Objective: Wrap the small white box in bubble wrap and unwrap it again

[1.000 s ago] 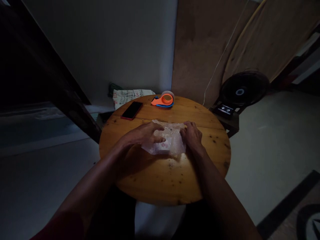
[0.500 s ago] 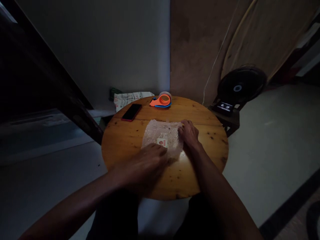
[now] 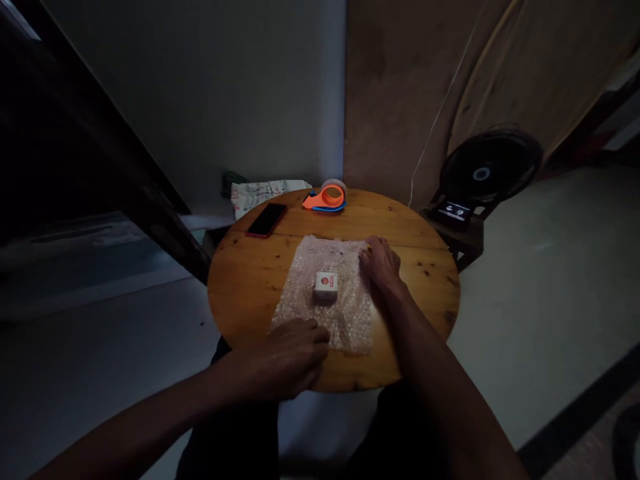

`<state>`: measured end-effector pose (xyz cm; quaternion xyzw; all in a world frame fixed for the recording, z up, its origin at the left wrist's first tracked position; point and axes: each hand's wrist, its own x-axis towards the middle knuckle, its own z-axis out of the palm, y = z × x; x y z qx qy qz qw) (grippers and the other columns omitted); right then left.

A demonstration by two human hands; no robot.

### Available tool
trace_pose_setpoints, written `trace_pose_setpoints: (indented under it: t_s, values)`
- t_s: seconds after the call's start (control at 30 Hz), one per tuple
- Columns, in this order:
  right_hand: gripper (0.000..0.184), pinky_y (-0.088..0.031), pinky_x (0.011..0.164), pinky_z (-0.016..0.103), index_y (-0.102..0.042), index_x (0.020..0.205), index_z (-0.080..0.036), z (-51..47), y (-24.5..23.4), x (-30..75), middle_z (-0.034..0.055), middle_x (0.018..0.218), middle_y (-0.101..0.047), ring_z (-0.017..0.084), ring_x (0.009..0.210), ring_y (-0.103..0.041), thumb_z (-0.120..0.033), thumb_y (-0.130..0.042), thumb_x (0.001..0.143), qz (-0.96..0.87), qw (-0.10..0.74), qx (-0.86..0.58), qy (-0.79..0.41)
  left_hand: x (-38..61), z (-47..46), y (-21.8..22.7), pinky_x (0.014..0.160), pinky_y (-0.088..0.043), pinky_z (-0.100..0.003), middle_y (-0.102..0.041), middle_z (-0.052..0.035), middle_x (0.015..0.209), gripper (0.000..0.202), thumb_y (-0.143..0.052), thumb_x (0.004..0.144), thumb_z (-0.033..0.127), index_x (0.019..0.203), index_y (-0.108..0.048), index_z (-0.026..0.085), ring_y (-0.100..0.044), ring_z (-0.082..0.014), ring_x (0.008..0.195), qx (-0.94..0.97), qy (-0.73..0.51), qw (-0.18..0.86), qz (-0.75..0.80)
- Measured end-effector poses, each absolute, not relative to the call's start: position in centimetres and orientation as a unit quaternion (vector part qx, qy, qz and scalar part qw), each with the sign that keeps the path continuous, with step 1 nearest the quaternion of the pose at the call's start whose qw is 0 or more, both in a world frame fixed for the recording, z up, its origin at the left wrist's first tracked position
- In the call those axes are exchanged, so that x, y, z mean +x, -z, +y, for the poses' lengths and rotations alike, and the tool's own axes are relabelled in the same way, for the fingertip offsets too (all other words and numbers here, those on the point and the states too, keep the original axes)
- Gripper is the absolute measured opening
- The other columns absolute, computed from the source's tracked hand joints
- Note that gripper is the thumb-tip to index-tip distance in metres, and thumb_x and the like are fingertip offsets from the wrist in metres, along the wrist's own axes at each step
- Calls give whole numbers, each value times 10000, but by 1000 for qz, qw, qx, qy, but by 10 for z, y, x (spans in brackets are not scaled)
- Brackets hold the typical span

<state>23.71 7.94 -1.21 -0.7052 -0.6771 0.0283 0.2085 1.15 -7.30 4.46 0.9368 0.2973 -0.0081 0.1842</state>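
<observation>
A sheet of bubble wrap point(image 3: 300, 283) lies spread on the round wooden table point(image 3: 420, 320). On its middle sits a small white box point(image 3: 327, 285) with a red round print on top. My left hand point(image 3: 297, 353) is closed at the sheet's near edge, and its fingertips are partly hidden under the hand. My right hand point(image 3: 383, 263) has its fingers curled on the sheet's far right corner. Neither hand touches the box.
An orange and blue tape dispenser point(image 3: 327, 197) stands near the table's far edge. A phone point(image 3: 267, 220) lies at the far left. Behind the table is a printed sack point(image 3: 265, 193). A black fan point(image 3: 490, 163) stands on a low stool at the right.
My left hand has drawn the near part of the bubble wrap toward me, so the sheet now lies flatter and the whole box shows. My right hand has stayed at the far right corner.
</observation>
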Motion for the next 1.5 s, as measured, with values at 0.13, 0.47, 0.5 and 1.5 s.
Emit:
trace_pose_setpoints:
  t_s: [0.13,0.47,0.5,1.5]
  values:
    - [307,-411,852,317,-558,1137,-199,78,10,237,92,1141,-603,226,1027,-564,-256,-462,851,-680,212,-702,-28,15,-65,-48,774,-447,-287,-607,-31,904,85,-473,868,206,818,-537,180,-554,-160,860,912,-12,232,339]
    - [316,-415,874,328,-559,1150,-200,76,9,236,102,1143,-601,233,1046,-555,-229,-460,851,-679,218,-700,-37,16,-43,-28,733,-461,-284,-602,-28,916,113,-491,851,235,896,-587,196,-569,-155,827,849,-152,229,451]
    - [326,-415,877,330,-554,1163,-203,76,9,236,103,1155,-598,234,1049,-555,-228,-464,851,-678,218,-701,-39,16,-37,-26,775,-470,-309,-590,-44,972,141,-498,849,236,952,-587,199,-567,-173,887,847,-171,201,462]
    - [319,-407,857,302,-550,1175,-211,79,13,237,88,1145,-605,222,1032,-563,-249,-450,875,-687,220,-692,-33,26,6,-20,894,-449,-335,-592,-26,1088,399,-571,729,146,1117,-574,238,-547,-188,1008,833,-194,277,437]
